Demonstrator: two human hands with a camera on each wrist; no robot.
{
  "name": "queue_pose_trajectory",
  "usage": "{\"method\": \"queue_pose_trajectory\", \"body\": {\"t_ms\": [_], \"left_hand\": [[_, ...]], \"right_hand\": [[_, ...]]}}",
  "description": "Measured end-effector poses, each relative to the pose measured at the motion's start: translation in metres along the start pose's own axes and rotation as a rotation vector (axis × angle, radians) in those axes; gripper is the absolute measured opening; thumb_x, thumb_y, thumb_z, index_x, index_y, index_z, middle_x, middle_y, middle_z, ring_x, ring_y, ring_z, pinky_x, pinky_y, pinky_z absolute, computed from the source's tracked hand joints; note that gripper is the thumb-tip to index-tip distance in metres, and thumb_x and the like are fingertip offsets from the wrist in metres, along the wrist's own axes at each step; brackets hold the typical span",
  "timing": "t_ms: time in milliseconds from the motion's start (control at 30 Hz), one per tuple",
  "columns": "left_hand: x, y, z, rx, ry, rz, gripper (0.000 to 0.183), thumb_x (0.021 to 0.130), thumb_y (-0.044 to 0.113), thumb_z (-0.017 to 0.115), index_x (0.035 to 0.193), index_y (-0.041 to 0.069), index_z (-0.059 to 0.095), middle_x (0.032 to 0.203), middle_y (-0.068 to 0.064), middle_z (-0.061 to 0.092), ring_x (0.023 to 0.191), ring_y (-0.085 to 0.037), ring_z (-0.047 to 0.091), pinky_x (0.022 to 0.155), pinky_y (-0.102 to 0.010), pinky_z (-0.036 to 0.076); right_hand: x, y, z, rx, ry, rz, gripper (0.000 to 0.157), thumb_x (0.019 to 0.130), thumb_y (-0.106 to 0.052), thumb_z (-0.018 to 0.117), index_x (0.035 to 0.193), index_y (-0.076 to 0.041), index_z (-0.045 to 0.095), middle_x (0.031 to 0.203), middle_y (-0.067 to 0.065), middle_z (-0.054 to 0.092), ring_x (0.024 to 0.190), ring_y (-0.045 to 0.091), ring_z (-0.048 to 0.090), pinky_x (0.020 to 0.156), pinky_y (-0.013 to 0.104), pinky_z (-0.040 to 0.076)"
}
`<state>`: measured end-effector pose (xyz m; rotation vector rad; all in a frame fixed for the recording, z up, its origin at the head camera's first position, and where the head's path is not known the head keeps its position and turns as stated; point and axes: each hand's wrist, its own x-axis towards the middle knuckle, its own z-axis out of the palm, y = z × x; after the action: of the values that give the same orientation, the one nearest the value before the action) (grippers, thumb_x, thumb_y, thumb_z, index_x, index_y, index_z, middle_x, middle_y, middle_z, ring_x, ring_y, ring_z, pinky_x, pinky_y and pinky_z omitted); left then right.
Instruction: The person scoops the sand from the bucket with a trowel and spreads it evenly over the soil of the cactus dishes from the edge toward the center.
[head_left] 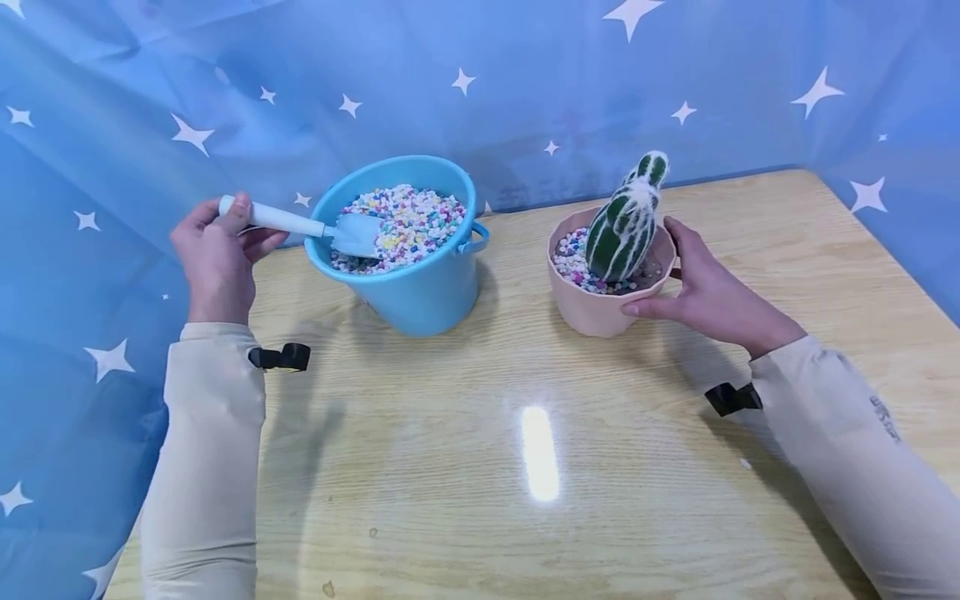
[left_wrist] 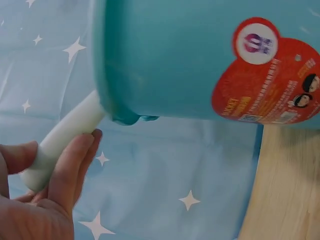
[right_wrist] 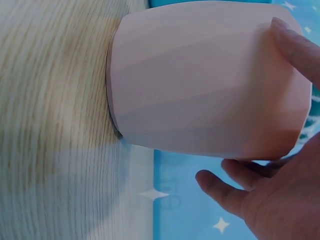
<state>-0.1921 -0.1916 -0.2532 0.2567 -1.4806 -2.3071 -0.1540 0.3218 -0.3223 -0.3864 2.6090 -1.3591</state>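
My left hand (head_left: 221,250) grips the white handle of a small shovel (head_left: 281,220); in the left wrist view that handle (left_wrist: 65,132) slants past the bucket rim. The shovel's pale blue blade (head_left: 357,235) lies over colourful pebbles (head_left: 420,218) inside a blue bucket (head_left: 420,296). To the right, my right hand (head_left: 708,287) holds a pink pot (head_left: 588,310) by its side, thumb in front and fingers behind. A green cactus (head_left: 621,237) with white threads leans to the right in the pot, with pebbles (head_left: 573,260) mostly at its left. The right wrist view shows the pot's faceted wall (right_wrist: 205,80).
Bucket and pot stand apart on a wooden table (head_left: 435,450). Behind and to the left hangs a blue cloth (head_left: 525,92) with white stars. A red label (left_wrist: 270,80) is on the bucket's side. The bucket's handle joint (head_left: 472,239) sticks out at its right.
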Motion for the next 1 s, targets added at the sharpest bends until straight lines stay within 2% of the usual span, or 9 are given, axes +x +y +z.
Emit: {"method": "queue_pose_trajectory", "body": {"t_ms": [167, 333, 567, 733, 900, 1000], "left_hand": [[-0.001, -0.006, 0.001, -0.053, 0.0, 0.006, 0.025, 0.089, 0.006, 0.072, 0.105, -0.01, 0.06, 0.094, -0.022, 0.062, 0.07, -0.032, 0.071, 0.07, -0.04, 0.061], [-0.004, -0.012, 0.005, -0.057, 0.034, -0.035, 0.024, 0.091, 0.009, 0.07, 0.105, -0.009, 0.06, 0.098, -0.022, 0.06, 0.072, -0.033, 0.071, 0.072, -0.04, 0.061], [-0.008, -0.018, 0.001, -0.087, 0.046, -0.045, 0.024, 0.093, 0.011, 0.068, 0.105, -0.008, 0.059, 0.102, -0.021, 0.06, 0.08, -0.031, 0.071, 0.075, -0.039, 0.06], [-0.008, -0.02, 0.001, -0.119, 0.044, -0.044, 0.025, 0.094, 0.012, 0.066, 0.107, -0.008, 0.059, 0.1, -0.021, 0.06, 0.078, -0.03, 0.07, 0.076, -0.038, 0.059], [-0.01, -0.02, 0.001, -0.161, 0.06, -0.041, 0.025, 0.096, 0.011, 0.064, 0.112, -0.006, 0.057, 0.103, -0.022, 0.06, 0.081, -0.032, 0.071, 0.077, -0.038, 0.059], [-0.012, -0.019, 0.004, -0.189, 0.061, -0.039, 0.026, 0.097, 0.011, 0.062, 0.115, -0.007, 0.057, 0.105, -0.023, 0.06, 0.082, -0.033, 0.07, 0.078, -0.038, 0.059]], "right_hand": [[0.001, -0.001, 0.0, 0.008, 0.001, 0.001, 0.119, 0.082, -0.027, 0.084, 0.157, -0.018, -0.007, 0.161, 0.011, -0.002, 0.146, 0.034, 0.006, 0.111, 0.068, 0.021], [-0.001, -0.002, 0.0, -0.001, 0.006, -0.004, 0.118, 0.081, -0.027, 0.084, 0.158, -0.015, -0.005, 0.161, 0.014, 0.0, 0.146, 0.034, 0.007, 0.111, 0.067, 0.023], [0.0, -0.003, 0.0, -0.001, 0.002, -0.015, 0.118, 0.082, -0.028, 0.084, 0.157, -0.016, -0.006, 0.161, 0.013, -0.001, 0.146, 0.033, 0.006, 0.111, 0.068, 0.023], [0.0, -0.003, -0.001, 0.031, -0.003, -0.009, 0.119, 0.082, -0.026, 0.084, 0.157, -0.018, -0.008, 0.162, 0.01, -0.002, 0.146, 0.033, 0.007, 0.111, 0.067, 0.023], [-0.001, -0.003, -0.001, 0.031, 0.004, -0.003, 0.115, 0.082, -0.027, 0.084, 0.157, -0.011, -0.002, 0.159, 0.015, 0.005, 0.144, 0.035, 0.012, 0.111, 0.065, 0.025], [-0.002, -0.004, 0.0, 0.03, 0.002, 0.003, 0.116, 0.082, -0.028, 0.084, 0.157, -0.013, -0.004, 0.16, 0.015, 0.002, 0.145, 0.034, 0.009, 0.112, 0.065, 0.024]]}}
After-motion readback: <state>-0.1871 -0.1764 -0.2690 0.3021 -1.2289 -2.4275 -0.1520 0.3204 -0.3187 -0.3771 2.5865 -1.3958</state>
